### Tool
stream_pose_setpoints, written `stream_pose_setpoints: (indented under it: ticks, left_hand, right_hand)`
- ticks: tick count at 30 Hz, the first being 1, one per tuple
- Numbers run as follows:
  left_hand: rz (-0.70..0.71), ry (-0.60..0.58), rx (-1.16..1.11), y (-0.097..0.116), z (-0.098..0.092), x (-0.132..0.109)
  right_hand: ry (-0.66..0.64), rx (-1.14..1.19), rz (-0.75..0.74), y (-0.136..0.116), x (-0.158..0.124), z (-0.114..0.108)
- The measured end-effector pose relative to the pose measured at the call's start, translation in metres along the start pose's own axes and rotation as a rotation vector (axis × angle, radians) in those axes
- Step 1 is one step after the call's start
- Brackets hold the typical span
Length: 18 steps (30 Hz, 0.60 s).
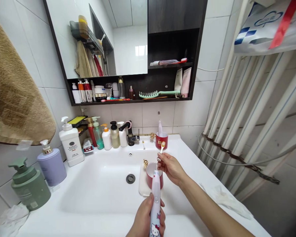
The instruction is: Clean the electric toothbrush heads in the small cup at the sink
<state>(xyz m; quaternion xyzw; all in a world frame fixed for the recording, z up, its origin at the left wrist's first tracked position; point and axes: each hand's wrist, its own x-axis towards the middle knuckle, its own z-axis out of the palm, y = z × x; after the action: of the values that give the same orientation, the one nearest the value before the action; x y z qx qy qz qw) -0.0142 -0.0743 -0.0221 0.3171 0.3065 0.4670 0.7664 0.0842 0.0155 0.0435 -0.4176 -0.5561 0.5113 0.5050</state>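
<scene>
My left hand (144, 219) is wrapped round a white and pink electric toothbrush handle (155, 200) with a cartoon cat on it, held upright over the front of the white sink (98, 194). My right hand (170, 167) pinches a small brush head (162, 147) with an orange and white tip, just above the top of the handle. Right behind the handle a red cup (153, 175) stands on the sink's right side. Another red cup (161, 140) with a toothbrush in it stands further back by the wall.
Pump bottles line the counter at left, among them a green one (29, 186), a lilac one (51, 164) and a white one (71, 144). A black tap (129, 133) stands behind the basin. A brown towel (12, 95) hangs at left; white radiator pipes (256, 108) run at right.
</scene>
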Motion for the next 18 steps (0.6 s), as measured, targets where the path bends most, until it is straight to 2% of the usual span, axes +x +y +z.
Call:
stream_pose_setpoints:
  ticks: [2, 5, 14, 18]
  left_hand:
    - [0.01, -0.017, 0.02, -0.002, -0.001, 0.0]
    - [-0.004, -0.007, 0.009, -0.003, -0.002, 0.001]
    - [0.0, -0.038, 0.0, -0.003, -0.003, -0.001]
    - [-0.039, -0.04, -0.014, -0.003, -0.003, -0.001]
  right_hand:
    - [-0.032, 0.269, 0.132, -0.008, -0.007, 0.002]
    - [-0.078, 0.375, 0.201, -0.012, -0.015, 0.003]
    - [-0.151, 0.3, 0.145, -0.007, -0.017, 0.004]
    - [-0.229, 0.208, 0.143, -0.009, -0.017, 0.002]
